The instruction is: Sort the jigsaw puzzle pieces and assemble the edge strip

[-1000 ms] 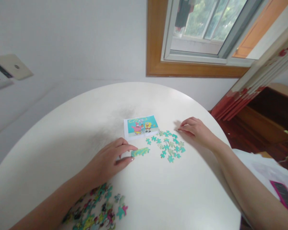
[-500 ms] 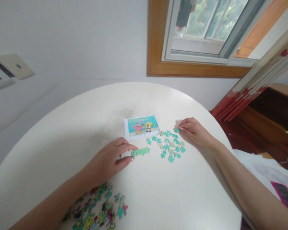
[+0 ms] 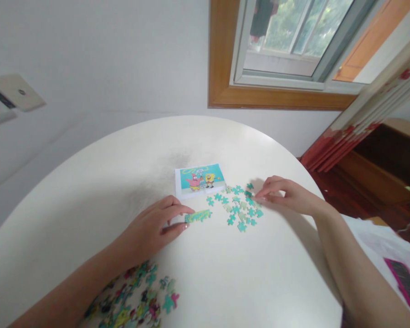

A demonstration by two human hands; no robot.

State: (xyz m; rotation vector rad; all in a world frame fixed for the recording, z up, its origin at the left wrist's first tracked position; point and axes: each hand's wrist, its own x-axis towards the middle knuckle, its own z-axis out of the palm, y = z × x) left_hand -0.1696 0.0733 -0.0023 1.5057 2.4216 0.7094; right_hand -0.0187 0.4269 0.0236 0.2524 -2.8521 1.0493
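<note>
Left arm [image 3: 85,275] and right arm [image 3: 353,257] in from near corners.
Left hand [image 3: 159,224]: thumb and index slightly parted; right hand [image 3: 289,195]: fingers curled, wrist bent left.

Noted yellow-green patterning over teal on joined strip [image 3: 198,216]; teal and pale green on loose puzzle pieces [image 3: 242,226]. Logged teal, yellow, magenta and black in nearer heap [image 3: 122,317]. Observed pink and yellow figures on turquoise on picture card [image 3: 201,178], white left margin. Recorded white on tabletop [image 3: 253,282], cream with red flowers on curtain [image 3: 365,116].
</note>
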